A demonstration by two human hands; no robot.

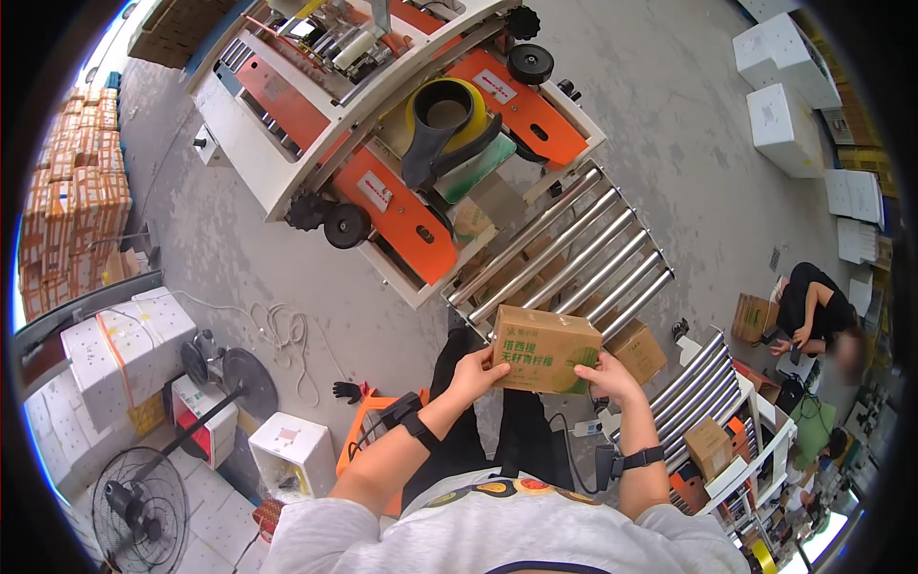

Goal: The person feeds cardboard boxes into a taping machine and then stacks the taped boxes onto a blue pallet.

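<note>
A cardboard box [543,337] with green printed lettering is held in front of my body at the near end of the roller conveyor [564,251]. My left hand [478,374] grips its left side, thumb on the printed face. At its right side, my right hand [610,377] holds the lower corner. The box overlaps the nearest rollers in this view. Another cardboard box [635,352] sits just behind and to the right of it. Beyond the rollers stands an orange and white carton sealing machine [406,222] with a roll of tape [446,113] on top.
A second roller conveyor [703,392] carrying a cardboard box [709,448] runs at my right. A person [809,311] crouches farther right. On the left are a pedestal fan [140,507], white foam boxes [291,452], and a loose cord [285,330] on the floor.
</note>
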